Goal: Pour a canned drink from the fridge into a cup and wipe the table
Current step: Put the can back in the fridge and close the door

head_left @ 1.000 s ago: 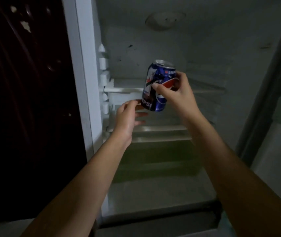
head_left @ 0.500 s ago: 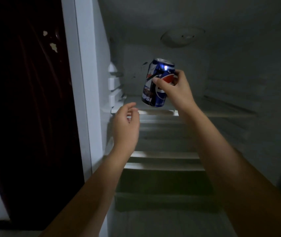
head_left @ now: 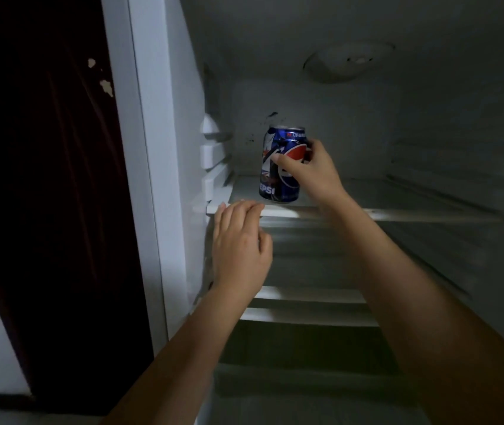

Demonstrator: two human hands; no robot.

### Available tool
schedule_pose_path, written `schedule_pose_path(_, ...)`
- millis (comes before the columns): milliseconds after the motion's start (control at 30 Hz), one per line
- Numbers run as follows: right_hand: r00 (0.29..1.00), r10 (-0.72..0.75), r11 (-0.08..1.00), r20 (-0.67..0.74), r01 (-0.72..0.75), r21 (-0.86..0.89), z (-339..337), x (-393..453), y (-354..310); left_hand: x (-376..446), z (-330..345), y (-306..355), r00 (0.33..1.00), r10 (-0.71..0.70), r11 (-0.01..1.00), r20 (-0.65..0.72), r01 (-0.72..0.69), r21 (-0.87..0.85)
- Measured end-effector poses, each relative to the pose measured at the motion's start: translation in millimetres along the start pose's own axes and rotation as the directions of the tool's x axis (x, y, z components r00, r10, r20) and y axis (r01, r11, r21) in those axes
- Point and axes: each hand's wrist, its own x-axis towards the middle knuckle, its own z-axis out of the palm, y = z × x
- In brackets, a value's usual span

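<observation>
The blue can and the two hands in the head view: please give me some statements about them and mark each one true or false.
1. The right hand grips the blue can from its right side. True.
2. The blue can lies on its side on the shelf. False: it is about upright, at the top shelf of the fridge.
3. The left hand holds nothing. True: its fingers are relaxed, by the front edge of the top shelf.
4. Both hands hold the can. False: only the right hand does; the left hand is below it and apart from it.
5. The top shelf is full of bottles. False: the can is the only item seen there.
</observation>
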Motion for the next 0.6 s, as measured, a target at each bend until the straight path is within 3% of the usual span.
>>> schedule_pose_path(400,0.999,0.024,0.999,0.027,-0.024,-0.024,3.8,6.5,2.4,0.1,3.5,-5.2,0.999,0.030,0.999,-0.024,-0.031,-0.016)
schedule_pose_path(600,0.999,0.019,0.998,0.031,-0.017,-0.060,-3.2,1.1,-1.4,-1.1,-3.8,-4.0,0.998,0.050,0.999,0.035,-0.049,-0.013)
